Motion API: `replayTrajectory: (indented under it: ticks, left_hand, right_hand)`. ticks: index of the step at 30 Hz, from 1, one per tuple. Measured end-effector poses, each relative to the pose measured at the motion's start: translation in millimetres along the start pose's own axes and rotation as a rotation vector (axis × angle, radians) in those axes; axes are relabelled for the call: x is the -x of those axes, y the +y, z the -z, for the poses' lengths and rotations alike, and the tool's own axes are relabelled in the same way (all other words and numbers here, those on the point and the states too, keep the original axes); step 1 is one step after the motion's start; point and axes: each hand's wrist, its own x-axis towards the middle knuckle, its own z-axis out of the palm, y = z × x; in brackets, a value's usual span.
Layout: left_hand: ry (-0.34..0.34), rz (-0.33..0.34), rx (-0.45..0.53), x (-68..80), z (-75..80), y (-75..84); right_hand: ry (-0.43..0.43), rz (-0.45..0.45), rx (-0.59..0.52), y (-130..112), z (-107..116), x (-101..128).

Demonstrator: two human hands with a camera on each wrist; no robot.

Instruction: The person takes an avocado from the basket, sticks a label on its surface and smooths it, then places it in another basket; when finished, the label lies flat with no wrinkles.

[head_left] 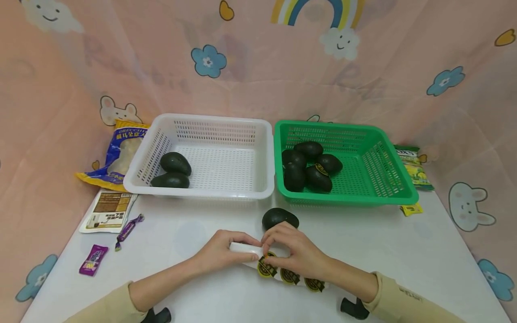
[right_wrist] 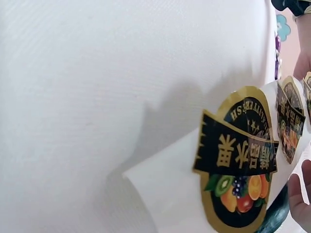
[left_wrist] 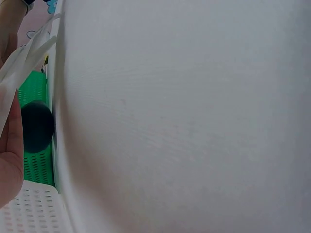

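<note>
A person's 2 hands meet at the near middle of a white desk (head_left: 404, 242). The left hand (head_left: 220, 253) curls its fingers around the left end of a white sticker strip (head_left: 244, 247), gripping it. The right hand (head_left: 296, 255) pinches the strip at the same spot, fingertips touching those of the left hand. The strip runs to the right under the right hand and carries 3 round gold-and-black fruit stickers (head_left: 266, 268) in the head view. The right wrist view shows 1 sticker (right_wrist: 238, 160) up close, with pictured fruit and black banner, on the curling white backing.

Just beyond the hands, 1 dark avocado (head_left: 280, 218) lies on the desk, close to the right fingers.

At the far side stand 2 baskets side by side. The white basket (head_left: 210, 121), on the left, holds 2 avocados (head_left: 173, 170) in its near left corner. The green basket (head_left: 387, 188), on the right, holds a heap of 5 avocados (head_left: 308, 168), 1 of them bearing a sticker.

To the left of the white basket lie a blue and yellow bag (head_left: 119, 152), a flat packet (head_left: 108, 211) and 2 purple sweets (head_left: 128, 229). To the right of the green basket lies a green and yellow packet (head_left: 414, 168).
</note>
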Motion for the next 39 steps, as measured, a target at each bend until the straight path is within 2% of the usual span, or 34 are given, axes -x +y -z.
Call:
replayTrajectory:
  ticks: [4, 8, 10, 13, 15, 17, 23, 26, 29, 33, 37, 39]
  left_hand:
    - [0.006, 0.007, -0.013, 1.7, -0.6, -1.5]
    - [-0.006, -0.036, -0.041, 6.0, -0.8, -7.2]
    - [-0.018, -0.083, -0.065, 9.0, -1.3, -11.7]
    - [-0.023, -0.207, -0.182, 13.6, -2.4, -16.3]
    - [-0.001, -0.27, -0.239, 15.2, -2.9, -14.1]
    - [0.032, -0.288, -0.25, 13.9, -2.6, -6.3]
    - [0.111, -0.222, -0.086, -4.7, 1.3, 28.2]
    - [0.116, -0.194, -0.053, -11.8, 1.5, 37.0]
    - [0.153, -0.116, 0.019, -15.1, -0.7, 38.7]
    - [0.275, -0.005, 0.177, -19.5, -8.4, 35.6]
    - [0.364, 0.031, 0.324, -24.5, -17.8, 32.3]
    - [0.384, 0.035, 0.348, -26.4, -20.5, 31.0]
  right_hand:
    - [0.009, 0.014, -0.002, -0.6, 2.5, -0.7]
    - [0.0, 0.03, -0.046, -2.1, 10.2, -1.9]
    - [-0.007, 0.004, -0.082, -4.2, 16.4, -2.9]
    - [-0.03, -0.062, -0.135, -7.1, 30.2, -6.8]
    - [-0.055, -0.097, -0.136, -9.1, 40.6, -10.9]
    - [-0.093, -0.11, -0.126, -10.1, 50.2, -16.0]
    - [-0.217, -0.102, -0.108, -14.2, 61.8, -28.2]
    - [-0.22, -0.111, -0.115, -15.0, 61.4, -29.1]
    - [-0.135, -0.182, -0.139, -13.6, 58.3, -23.5]
    - [0.043, -0.347, -0.187, -9.7, 49.3, -9.8]
    - [0.136, -0.526, -0.282, -5.5, 39.4, 1.3]
    - [0.167, -0.599, -0.322, -3.4, 36.9, 4.4]
